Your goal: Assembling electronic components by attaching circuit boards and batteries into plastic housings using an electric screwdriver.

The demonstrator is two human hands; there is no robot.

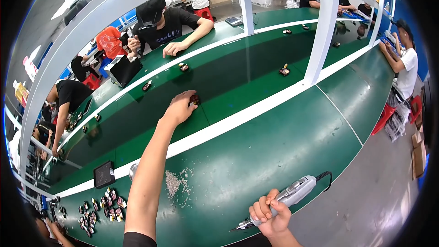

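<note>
My left hand (pixel 180 107) reaches over the white rail onto the dark green conveyor belt. Its fingers close round a small dark assembly (pixel 195 99), partly hidden under them. Near the front edge of the green worktable, my right hand (pixel 270 213) grips a grey electric screwdriver (pixel 297 190). The screwdriver's bit points left and a little down, and a black cord leaves its other end. Between my arms a heap of small silvery screws (pixel 173 182) lies scattered on the table.
Several small dark assemblies (pixel 112 203) lie grouped at the left, by a black tray (pixel 104 174). Others ride on the belt, such as a unit with a yellow part (pixel 284 70). A white post (pixel 318 32) rises from the rail. People sit across and along the line.
</note>
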